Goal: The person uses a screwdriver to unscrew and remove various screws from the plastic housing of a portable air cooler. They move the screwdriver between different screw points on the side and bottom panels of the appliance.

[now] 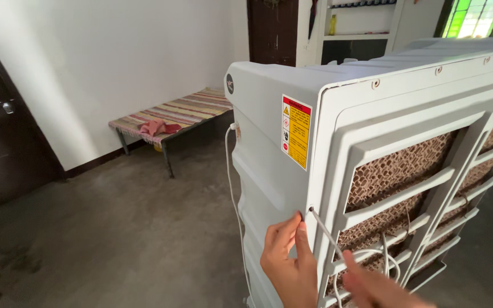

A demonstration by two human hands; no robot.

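Left hand (289, 259) pinches beside the screw hole, steadying; right hand (380, 288) grips the screwdriver (326, 232), tip at the cooler (269, 148) corner.

Right hand (380, 288) drives screwdriver (326, 232) into white cooler (269, 154); left hand (289, 259) steadies

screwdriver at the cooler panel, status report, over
Left hand fingertips at the screw hole on the white air cooler. Right hand holds the screwdriver, tip at the hole. White cord loops by the shaft.
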